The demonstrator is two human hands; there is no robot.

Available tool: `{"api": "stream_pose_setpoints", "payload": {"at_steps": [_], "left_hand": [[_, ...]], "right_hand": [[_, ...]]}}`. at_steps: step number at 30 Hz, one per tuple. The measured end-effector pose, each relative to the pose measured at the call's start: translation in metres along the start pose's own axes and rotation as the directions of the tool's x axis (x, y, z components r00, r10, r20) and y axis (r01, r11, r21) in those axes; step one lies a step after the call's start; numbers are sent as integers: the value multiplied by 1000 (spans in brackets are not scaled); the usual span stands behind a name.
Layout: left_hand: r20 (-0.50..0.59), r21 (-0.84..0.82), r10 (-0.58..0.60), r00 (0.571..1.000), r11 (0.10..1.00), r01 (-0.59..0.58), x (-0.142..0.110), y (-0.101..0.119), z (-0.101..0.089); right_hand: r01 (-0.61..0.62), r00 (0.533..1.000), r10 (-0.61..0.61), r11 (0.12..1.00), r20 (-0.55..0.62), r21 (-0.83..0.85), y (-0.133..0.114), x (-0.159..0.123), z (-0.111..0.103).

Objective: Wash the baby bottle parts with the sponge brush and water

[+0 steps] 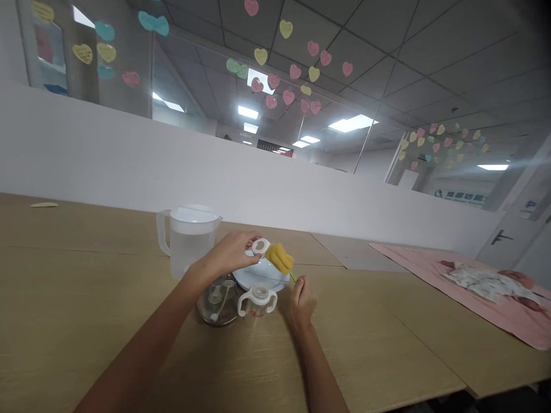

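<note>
My left hand (241, 250) pinches a white bottle collar ring (260, 246) above a white bowl (262, 275). My right hand (303, 298) is closed round the green handle of a yellow sponge brush (279, 258), whose head is close beside the ring; I cannot tell whether they touch. In front of the bowl stands a clear baby bottle (259, 303) with two white handles and an open top. Left of it, a round dish (219, 304) holds a nipple and a straw with a weighted end. Behind my left forearm is a lidded clear pitcher (191, 238) with liquid in it.
A doll (486, 281) in patterned clothes lies on a pink cloth (413, 261) at the right of the wooden table (370, 344). A thin pale piece (44, 205) lies at the far left. A white wall with glass panes (129, 155) runs behind the table.
</note>
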State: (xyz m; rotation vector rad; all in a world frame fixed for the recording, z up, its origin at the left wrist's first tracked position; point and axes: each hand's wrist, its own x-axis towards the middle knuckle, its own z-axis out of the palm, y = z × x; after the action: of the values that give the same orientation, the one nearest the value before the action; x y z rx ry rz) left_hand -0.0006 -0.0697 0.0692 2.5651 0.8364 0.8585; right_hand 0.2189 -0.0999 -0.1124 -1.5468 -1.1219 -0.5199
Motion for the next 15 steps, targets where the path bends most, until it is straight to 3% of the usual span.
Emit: {"api": "stream_pose_setpoints", "payload": {"at_steps": [3,9,12,15], "left_hand": [[52,69,-27,998,997,23,-6,10,-2],[258,-30,39,965,999,-33,-12,19,-5],[271,155,-87,959,987,46,-10,8,-4],[295,380,-317,902,904,193,-5,-11,-1]], "right_hand": [[-53,999,53,997,-1,-53,0,2,0],[-92,994,98,989,46,-112,-1,5,-2],[-112,993,115,989,22,-101,-2,6,-4],[-145,989,147,986,23,-84,-3,7,-5]]}}
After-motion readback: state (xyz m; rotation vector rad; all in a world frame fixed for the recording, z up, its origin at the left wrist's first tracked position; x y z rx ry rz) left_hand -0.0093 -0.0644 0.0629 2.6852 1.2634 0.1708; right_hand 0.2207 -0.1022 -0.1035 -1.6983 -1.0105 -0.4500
